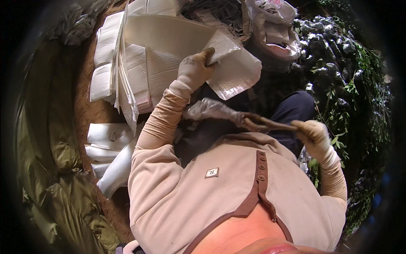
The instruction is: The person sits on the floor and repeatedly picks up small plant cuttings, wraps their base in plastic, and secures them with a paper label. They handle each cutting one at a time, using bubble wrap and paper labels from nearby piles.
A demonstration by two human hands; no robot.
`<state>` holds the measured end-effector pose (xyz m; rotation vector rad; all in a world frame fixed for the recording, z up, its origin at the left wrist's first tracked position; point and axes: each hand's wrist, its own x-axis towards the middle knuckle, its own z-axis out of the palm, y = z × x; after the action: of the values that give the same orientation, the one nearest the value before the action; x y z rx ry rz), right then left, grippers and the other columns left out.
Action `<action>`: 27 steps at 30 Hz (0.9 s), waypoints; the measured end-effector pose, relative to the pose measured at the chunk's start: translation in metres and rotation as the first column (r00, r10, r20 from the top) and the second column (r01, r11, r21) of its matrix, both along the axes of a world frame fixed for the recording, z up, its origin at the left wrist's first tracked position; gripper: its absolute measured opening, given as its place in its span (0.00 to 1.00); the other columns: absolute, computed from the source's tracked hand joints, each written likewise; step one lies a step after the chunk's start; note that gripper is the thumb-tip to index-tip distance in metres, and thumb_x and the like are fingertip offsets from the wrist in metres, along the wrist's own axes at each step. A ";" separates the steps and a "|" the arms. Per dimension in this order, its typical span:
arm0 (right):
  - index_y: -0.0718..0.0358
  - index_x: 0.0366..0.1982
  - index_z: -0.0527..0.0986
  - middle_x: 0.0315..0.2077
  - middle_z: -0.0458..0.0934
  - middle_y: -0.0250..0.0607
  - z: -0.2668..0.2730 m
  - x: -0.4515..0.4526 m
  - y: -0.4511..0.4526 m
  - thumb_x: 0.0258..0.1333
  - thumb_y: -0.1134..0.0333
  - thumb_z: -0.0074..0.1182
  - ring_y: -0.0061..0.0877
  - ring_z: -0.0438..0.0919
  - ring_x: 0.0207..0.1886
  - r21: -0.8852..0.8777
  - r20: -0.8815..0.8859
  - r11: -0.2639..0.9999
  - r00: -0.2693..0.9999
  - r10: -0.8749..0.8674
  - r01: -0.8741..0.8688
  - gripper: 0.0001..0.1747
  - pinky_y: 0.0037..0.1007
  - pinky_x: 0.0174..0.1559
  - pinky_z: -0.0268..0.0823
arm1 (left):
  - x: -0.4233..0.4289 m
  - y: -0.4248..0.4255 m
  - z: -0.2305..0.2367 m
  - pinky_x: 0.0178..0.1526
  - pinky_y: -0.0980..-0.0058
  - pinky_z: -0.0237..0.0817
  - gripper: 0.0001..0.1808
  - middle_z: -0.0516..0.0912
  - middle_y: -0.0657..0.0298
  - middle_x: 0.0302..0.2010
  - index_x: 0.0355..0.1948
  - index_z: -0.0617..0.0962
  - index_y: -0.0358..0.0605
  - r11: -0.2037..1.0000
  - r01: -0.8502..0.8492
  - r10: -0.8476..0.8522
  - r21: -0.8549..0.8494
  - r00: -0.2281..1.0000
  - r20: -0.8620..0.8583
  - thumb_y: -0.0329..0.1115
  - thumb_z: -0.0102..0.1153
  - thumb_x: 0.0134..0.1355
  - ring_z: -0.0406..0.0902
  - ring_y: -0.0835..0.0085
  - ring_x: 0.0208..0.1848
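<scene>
My left hand (196, 68), in a pale knit glove, grips a white sheet with a glossy, bubble-textured face (234, 74) above a stack of similar white sheets (165, 65). On the other side, my right hand (312, 136), gloved and slightly blurred, is closed on the end of a brown woody stem (274, 123). The stem reaches left across my lap, and its far end runs into crumpled clear plastic film (212, 109). The film lies below my left forearm, apart from the sheet. My fingertips on the stem are too blurred to make out singly.
Leafy green plants with silvery wrapped ends (333, 66) are heaped at right. An open bag (276, 41) with packets stands at the top, beside a container of small dark pieces (222, 16). Folded white sheets (111, 152) and olive fabric (41, 127) lie left.
</scene>
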<state>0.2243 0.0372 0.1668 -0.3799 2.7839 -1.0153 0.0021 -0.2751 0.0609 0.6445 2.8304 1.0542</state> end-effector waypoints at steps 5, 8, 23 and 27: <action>0.68 0.43 0.78 0.24 0.77 0.35 -0.001 0.008 0.026 0.57 0.77 0.53 0.15 0.71 0.27 0.001 0.067 0.940 0.938 -0.339 0.340 0.11 0.21 0.31 0.66 | -0.003 0.007 -0.022 0.47 0.76 0.71 0.20 0.84 0.52 0.43 0.50 0.79 0.41 0.883 -0.069 -0.015 0.464 0.984 0.175 0.33 0.60 0.55 0.83 0.68 0.43; 0.67 0.43 0.78 0.24 0.79 0.38 0.010 0.001 0.020 0.58 0.74 0.53 0.16 0.73 0.28 0.091 0.180 0.912 0.894 -0.411 0.401 0.11 0.22 0.33 0.67 | 0.005 0.018 -0.015 0.40 0.77 0.72 0.17 0.85 0.53 0.39 0.47 0.80 0.39 0.825 -0.197 0.059 0.530 0.962 0.266 0.30 0.60 0.55 0.83 0.71 0.36; 0.64 0.63 0.59 0.56 0.68 0.56 -0.074 0.064 0.021 0.39 0.69 0.64 0.46 0.69 0.58 0.498 0.120 0.785 0.866 -0.485 0.370 0.46 0.38 0.58 0.63 | 0.036 0.031 -0.035 0.34 0.66 0.71 0.16 0.83 0.51 0.30 0.45 0.81 0.43 0.884 0.039 0.041 0.466 0.986 -0.161 0.31 0.58 0.54 0.81 0.57 0.31; 0.65 0.46 0.74 0.42 0.78 0.55 -0.074 0.038 -0.009 0.48 0.72 0.54 0.48 0.77 0.46 0.043 0.075 0.952 0.949 -0.306 0.304 0.20 0.37 0.47 0.70 | 0.055 0.054 -0.009 0.27 0.63 0.68 0.23 0.77 0.56 0.20 0.47 0.79 0.44 0.965 0.123 -0.034 0.232 0.935 -0.354 0.36 0.64 0.48 0.77 0.59 0.23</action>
<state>0.2628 0.0282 0.0926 0.1005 2.8363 -1.0183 0.0568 -0.2209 0.0515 1.0562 2.9446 1.4276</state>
